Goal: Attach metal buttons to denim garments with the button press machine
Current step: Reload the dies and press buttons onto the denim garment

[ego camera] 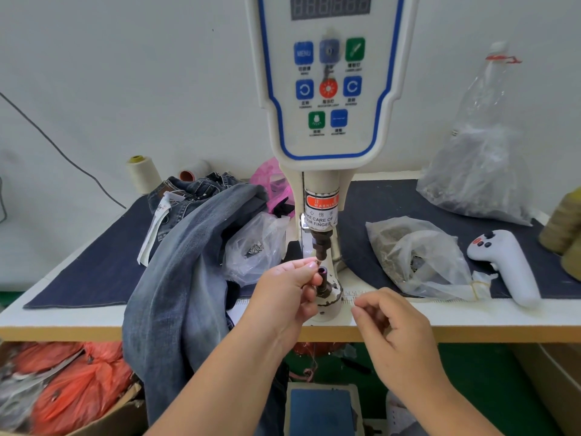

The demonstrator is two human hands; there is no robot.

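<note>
White bench, blue-grey faded jeans (pixel 176 272) draped lengthwise off the front edge. Left hand (pixel 284 291) pinches a tiny metal button (pixel 317 263) under the press machine (pixel 327 121)'s upright punch; right hand (pixel 390 328) loosely curled, maybe empty, can't tell.

The press machine (pixel 325 190) stands centre-table before you. Jeans (pixel 188 247) hang left of it. Bagged buttons (pixel 418 256) lie right.

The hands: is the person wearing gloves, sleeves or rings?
No. The left hand and right hand are bare, with no gloves, and both forearms are bare as far as the picture shows. No sleeves, watch or bracelets show. No rings are visible.
</note>
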